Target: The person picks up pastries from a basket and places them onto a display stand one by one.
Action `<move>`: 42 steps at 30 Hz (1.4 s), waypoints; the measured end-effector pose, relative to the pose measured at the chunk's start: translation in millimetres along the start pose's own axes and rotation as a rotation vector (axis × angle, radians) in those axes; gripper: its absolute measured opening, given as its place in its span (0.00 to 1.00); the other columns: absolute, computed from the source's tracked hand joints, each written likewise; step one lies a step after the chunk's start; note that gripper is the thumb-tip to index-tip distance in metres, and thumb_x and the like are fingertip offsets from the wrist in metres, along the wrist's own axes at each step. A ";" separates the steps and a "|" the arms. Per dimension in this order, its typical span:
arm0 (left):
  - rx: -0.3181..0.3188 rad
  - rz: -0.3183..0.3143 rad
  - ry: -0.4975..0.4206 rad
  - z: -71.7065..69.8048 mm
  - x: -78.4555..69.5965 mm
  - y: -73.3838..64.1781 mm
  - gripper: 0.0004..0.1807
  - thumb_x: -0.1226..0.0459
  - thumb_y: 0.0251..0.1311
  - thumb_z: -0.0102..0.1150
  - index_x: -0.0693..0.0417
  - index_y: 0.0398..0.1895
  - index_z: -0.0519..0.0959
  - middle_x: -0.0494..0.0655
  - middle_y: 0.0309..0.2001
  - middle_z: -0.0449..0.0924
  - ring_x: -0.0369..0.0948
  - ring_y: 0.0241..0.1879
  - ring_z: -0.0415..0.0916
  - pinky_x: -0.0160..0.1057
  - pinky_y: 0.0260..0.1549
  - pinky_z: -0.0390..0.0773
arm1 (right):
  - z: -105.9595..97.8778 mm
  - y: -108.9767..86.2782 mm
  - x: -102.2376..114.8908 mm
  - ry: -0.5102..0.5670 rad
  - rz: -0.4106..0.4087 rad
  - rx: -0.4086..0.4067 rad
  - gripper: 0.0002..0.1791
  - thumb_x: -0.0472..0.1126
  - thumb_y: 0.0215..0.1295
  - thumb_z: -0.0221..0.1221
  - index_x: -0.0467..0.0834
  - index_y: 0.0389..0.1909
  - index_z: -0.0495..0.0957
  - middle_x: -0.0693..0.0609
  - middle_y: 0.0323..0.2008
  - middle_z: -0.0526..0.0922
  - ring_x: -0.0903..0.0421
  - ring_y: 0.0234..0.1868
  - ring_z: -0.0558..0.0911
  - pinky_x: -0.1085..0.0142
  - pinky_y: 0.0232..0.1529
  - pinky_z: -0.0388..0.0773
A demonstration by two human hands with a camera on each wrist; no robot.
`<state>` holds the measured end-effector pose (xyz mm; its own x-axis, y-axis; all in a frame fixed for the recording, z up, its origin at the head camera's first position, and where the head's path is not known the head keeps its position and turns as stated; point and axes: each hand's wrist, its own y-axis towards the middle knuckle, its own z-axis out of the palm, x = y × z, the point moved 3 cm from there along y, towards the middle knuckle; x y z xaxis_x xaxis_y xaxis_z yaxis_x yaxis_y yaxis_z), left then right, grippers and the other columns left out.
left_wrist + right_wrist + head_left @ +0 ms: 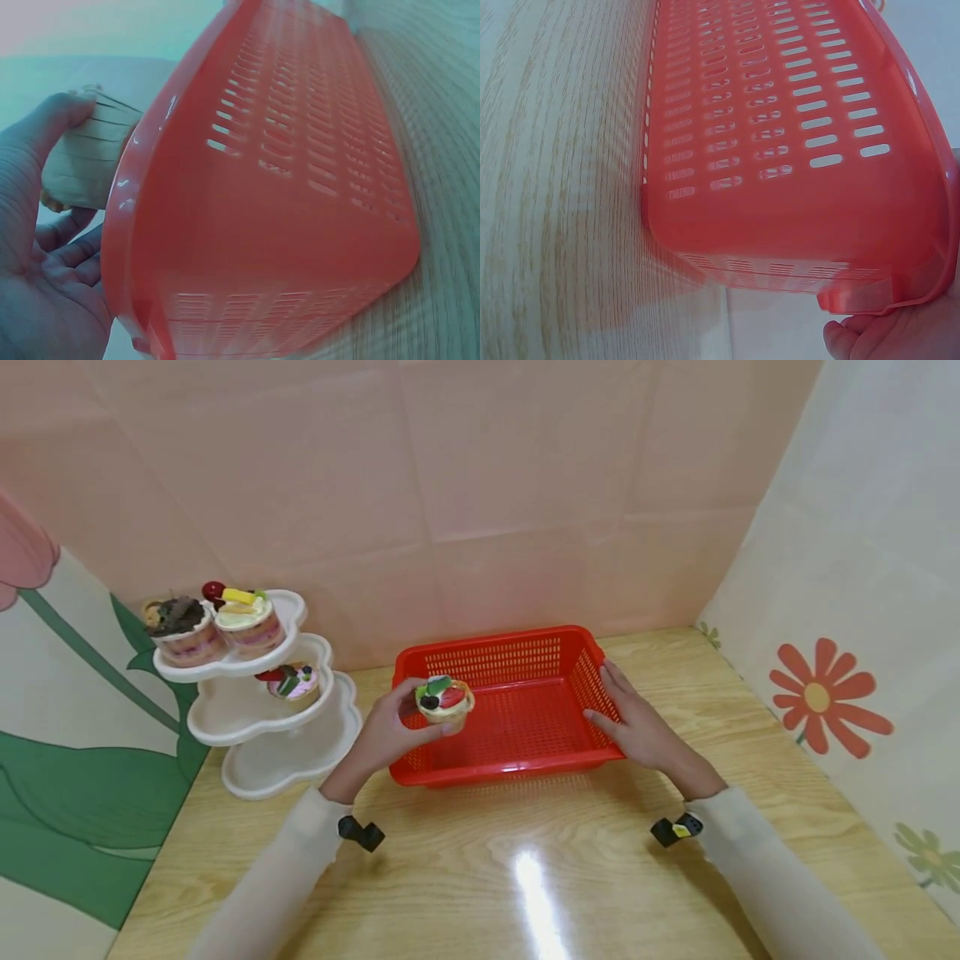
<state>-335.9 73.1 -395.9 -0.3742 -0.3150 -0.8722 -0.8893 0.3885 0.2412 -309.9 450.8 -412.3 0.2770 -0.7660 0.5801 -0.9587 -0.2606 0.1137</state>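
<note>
Between the thumb and fingers of my left hand (386, 727) is a small fruit tart (446, 700), topped with cream, red and green fruit slices and a dark berry. It is held over the left end of a red plastic basket (487, 770). In the left wrist view the tart's pale pleated side (88, 154) shows just past the basket's rim (139, 165). My right hand (637, 722) grips the basket's right end, thumb on the inner side. The right wrist view shows its fingers (844, 341) below the rim's lip.
Left of the basket stands a white three-tier stand (258, 777). On its top tier are a chocolate-topped dessert cup (191, 643) and a fruit-topped one (255, 631); a pink-creamed tart (296, 687) sits on the middle tier. Behind the wooden table (450, 877) hangs a pink backdrop (517, 485).
</note>
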 end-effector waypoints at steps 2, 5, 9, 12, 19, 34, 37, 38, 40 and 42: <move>-0.018 0.002 -0.012 -1.7 0.2 -1.8 0.31 0.57 0.52 0.78 0.48 0.59 0.75 0.46 0.55 0.80 0.46 0.53 0.79 0.48 0.56 0.80 | -0.3 0.2 -0.5 -0.004 0.000 -0.001 0.45 0.51 0.77 0.54 0.33 0.79 0.41 0.38 0.81 0.37 0.36 0.79 0.44 0.33 0.70 0.52; -0.037 0.008 -0.024 -4.6 0.5 -4.2 0.31 0.58 0.53 0.78 0.48 0.60 0.75 0.47 0.55 0.81 0.46 0.54 0.79 0.50 0.57 0.79 | -0.5 0.4 -0.9 -0.006 0.003 -0.003 0.45 0.51 0.77 0.54 0.33 0.79 0.41 0.38 0.81 0.37 0.36 0.79 0.45 0.33 0.70 0.53; -0.077 0.014 -0.026 -9.6 1.1 -8.7 0.32 0.58 0.52 0.79 0.49 0.60 0.75 0.48 0.54 0.81 0.48 0.52 0.79 0.58 0.55 0.78 | 0.2 1.0 -1.0 -0.011 0.005 -0.002 0.45 0.50 0.77 0.54 0.33 0.79 0.41 0.39 0.81 0.37 0.36 0.79 0.45 0.33 0.69 0.54; -0.112 0.012 -0.028 -15.1 1.1 -12.2 0.33 0.58 0.52 0.79 0.50 0.62 0.75 0.48 0.54 0.81 0.48 0.50 0.79 0.62 0.54 0.78 | 0.4 1.2 -1.0 -0.012 0.003 -0.002 0.45 0.50 0.77 0.54 0.33 0.79 0.41 0.39 0.81 0.37 0.36 0.79 0.45 0.33 0.69 0.54; -0.189 0.015 -0.009 -32.7 0.6 -23.8 0.33 0.61 0.52 0.79 0.53 0.62 0.76 0.49 0.54 0.80 0.46 0.48 0.80 0.39 0.52 0.81 | -0.7 1.6 1.2 -0.008 0.000 0.003 0.45 0.52 0.77 0.54 0.33 0.79 0.41 0.39 0.81 0.37 0.35 0.79 0.45 0.33 0.69 0.54; -0.248 -0.020 -0.036 -57.2 8.1 -49.2 0.31 0.67 0.53 0.77 0.60 0.61 0.76 0.54 0.53 0.80 0.40 0.48 0.79 0.29 0.52 0.77 | -0.9 0.5 -0.8 0.000 -0.015 0.002 0.46 0.51 0.77 0.55 0.33 0.79 0.41 0.39 0.81 0.36 0.36 0.79 0.44 0.34 0.71 0.52; -0.262 -0.031 -0.042 -61.8 7.9 -53.1 0.31 0.68 0.53 0.77 0.62 0.61 0.75 0.55 0.54 0.80 0.40 0.49 0.79 0.29 0.52 0.77 | -1.2 1.0 -1.2 0.001 -0.021 -0.001 0.46 0.52 0.77 0.54 0.33 0.79 0.41 0.39 0.81 0.37 0.36 0.79 0.44 0.34 0.71 0.52; -0.268 -0.040 -0.038 -63.3 8.1 -54.5 0.31 0.68 0.53 0.77 0.61 0.60 0.75 0.54 0.54 0.80 0.40 0.49 0.79 0.29 0.52 0.77 | -1.2 1.1 -1.3 0.003 -0.021 -0.002 0.46 0.52 0.77 0.54 0.33 0.79 0.41 0.39 0.81 0.37 0.36 0.79 0.45 0.33 0.70 0.52; -0.275 -0.050 -0.027 -66.5 7.9 -57.2 0.31 0.67 0.52 0.78 0.61 0.60 0.76 0.54 0.53 0.81 0.38 0.49 0.79 0.28 0.52 0.77 | -1.2 1.3 -1.5 0.004 -0.020 -0.001 0.46 0.53 0.77 0.54 0.33 0.79 0.41 0.39 0.81 0.37 0.35 0.79 0.45 0.33 0.70 0.53; -0.284 -0.051 -0.022 -69.5 8.2 -59.8 0.32 0.68 0.52 0.78 0.60 0.61 0.76 0.55 0.53 0.81 0.37 0.49 0.79 0.27 0.53 0.76 | -1.1 1.1 -1.6 0.002 -0.017 0.001 0.46 0.53 0.77 0.54 0.33 0.79 0.41 0.39 0.81 0.37 0.35 0.79 0.45 0.33 0.70 0.53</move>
<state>-304.1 -12.9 -387.9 -0.3242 -0.3076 -0.8946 -0.9460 0.1136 0.3038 -311.5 452.4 -412.2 0.2929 -0.7604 0.5796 -0.9539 -0.2740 0.1225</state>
